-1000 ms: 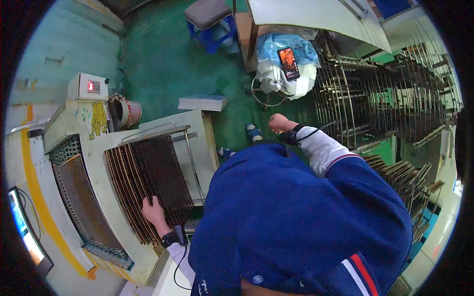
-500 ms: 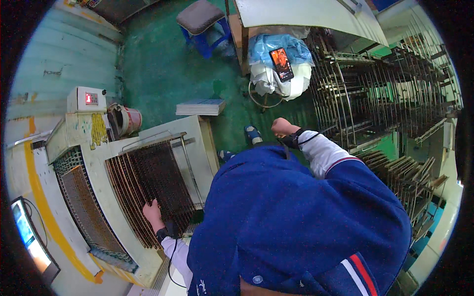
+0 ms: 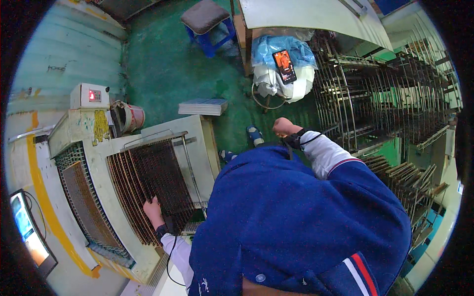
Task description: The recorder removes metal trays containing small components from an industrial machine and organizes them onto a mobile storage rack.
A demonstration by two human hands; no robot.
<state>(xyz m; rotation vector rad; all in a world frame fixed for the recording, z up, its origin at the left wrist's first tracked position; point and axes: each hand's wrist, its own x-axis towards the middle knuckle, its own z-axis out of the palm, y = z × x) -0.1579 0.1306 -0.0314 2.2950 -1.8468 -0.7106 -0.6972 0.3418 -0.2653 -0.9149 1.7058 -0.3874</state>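
Head view: my left hand is at the stack of dark mesh panels, touching it toward the near end, where the ribbed brown edges meet the broad dark face. Its fingers are bent together against the mesh; whether they pinch one panel or only rest there, I cannot tell. Most of the stack stretches away beyond my fingertips, toward the far edge of the white bench that carries it. Along the bench's right side a metal rail runs beside the panels.

My right hand is well apart from the stack, curled into a loose fist above the green floor; I cannot see inside it.

Left of the stack, a long opening in the bench's left part holds a mesh belt, with a brown panel lying on it. At the bench's far left corner sits a white control box, and just beyond that end a pale bucket with a red band, its contents too dark to make out. Past the far right corner, pale flat sheets lie piled. Farther right, a phone rests on blue and white plastic atop a round-framed stand.
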